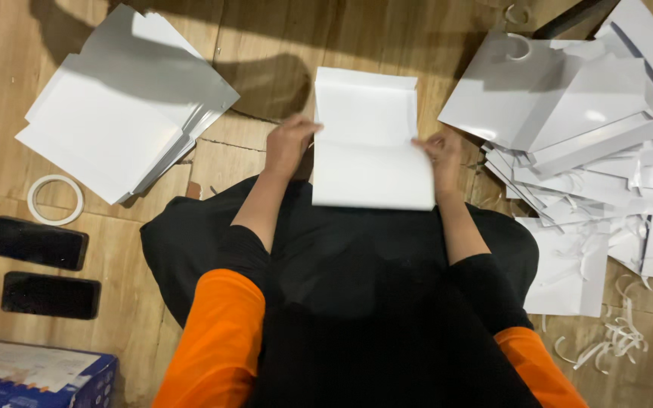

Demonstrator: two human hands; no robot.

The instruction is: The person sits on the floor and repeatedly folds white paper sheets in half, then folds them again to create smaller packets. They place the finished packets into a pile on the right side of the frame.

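Fingers (296,130) pinch white sheet (372,143) between 2 paper stacks (115,113).

The folded sheet (372,143) held between the left hand (289,143) and the right hand (441,155) is plain white, unmarked. The pile of sheets (115,113) on the left is white too, shading to pale grey where shadow falls. The heap of folded pieces (583,128) on the right is white and grey, with thin white strips (617,336) curled near it. The tape ring (56,199) is white. Two phones (39,243) are black, screens dark. The box (35,374) at the bottom corner is blue with a pale printed top. The sleeves (217,332) are bright orange over black, and the lap is black. The floor (9,45) is light brown wood grain.
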